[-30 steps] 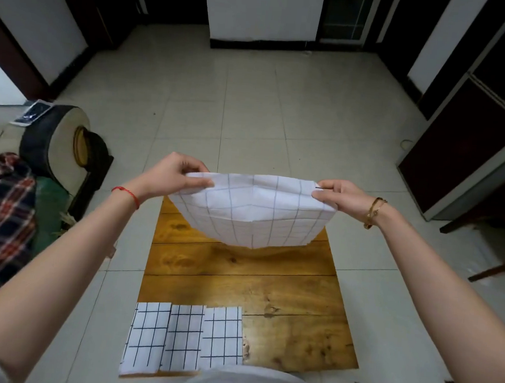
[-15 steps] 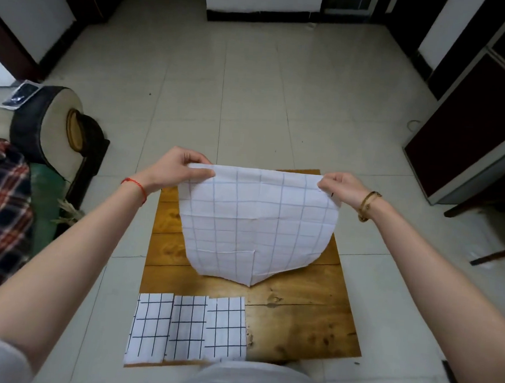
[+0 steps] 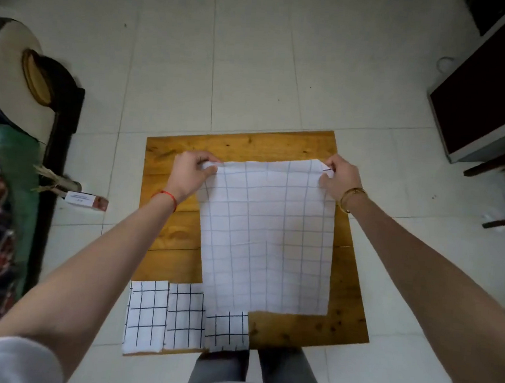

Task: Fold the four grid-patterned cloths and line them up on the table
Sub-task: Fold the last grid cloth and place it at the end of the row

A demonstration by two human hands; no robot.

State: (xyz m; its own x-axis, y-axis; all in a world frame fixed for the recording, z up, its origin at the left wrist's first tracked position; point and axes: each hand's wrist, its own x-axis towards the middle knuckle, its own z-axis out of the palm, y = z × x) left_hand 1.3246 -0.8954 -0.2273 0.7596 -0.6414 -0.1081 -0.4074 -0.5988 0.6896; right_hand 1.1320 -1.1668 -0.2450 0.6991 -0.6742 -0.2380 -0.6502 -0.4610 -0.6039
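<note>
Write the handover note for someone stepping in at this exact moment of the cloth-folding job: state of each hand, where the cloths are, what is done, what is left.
Left hand: pinches the far left corner of the unfolded cloth.
Right hand: pinches its far right corner.
The unfolded cloth lies spread on the wooden table; its near left corner overlaps the third folded cloth.
Done: three folded cloths sit in a row along the table's near left edge, the first, the second and the third.
Left: fold the spread cloth and set it at the right end of the row.

No text can be read; the small box (image 3: 86,201) on the floor bears a label too blurred to make out.
</note>
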